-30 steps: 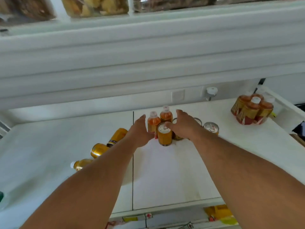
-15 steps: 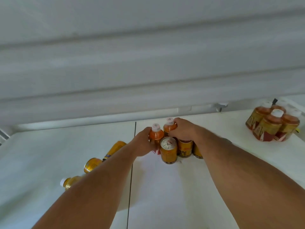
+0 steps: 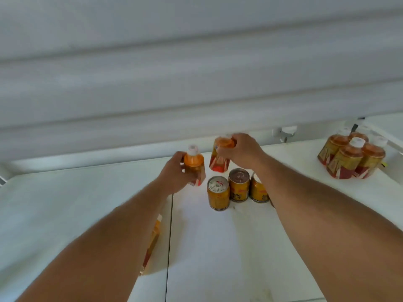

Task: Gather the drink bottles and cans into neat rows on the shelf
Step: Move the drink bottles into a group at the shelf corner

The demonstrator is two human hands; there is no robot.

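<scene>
your left hand (image 3: pixel 174 171) grips a small bottle (image 3: pixel 194 165) of orange drink, fingers curled round its body; it has a white cap and a gold and red label, and sits near the middle of the white shelf (image 3: pixel 218 247), by the seam between two panels. your right hand (image 3: pixel 243 150) grips a second orange bottle (image 3: pixel 220 158) by its top, fingers wrapped over the cap, so the cap is hidden; this bottle is tilted and its red-labelled base hangs just behind the cans. three short gold cans (image 3: pixel 238 188) stand upright in a touching row just in front of the two bottles; the leftmost has a silver lid, the middle one a darker lid, and the right one is partly hidden by your right forearm. a cluster of bottles (image 3: pixel 351 158), amber with white caps and gold and red labels, stands packed together near the shelf's far right corner. another gold and red container (image 3: pixel 152 240) lies on the shelf, mostly hidden under your left forearm.
</scene>
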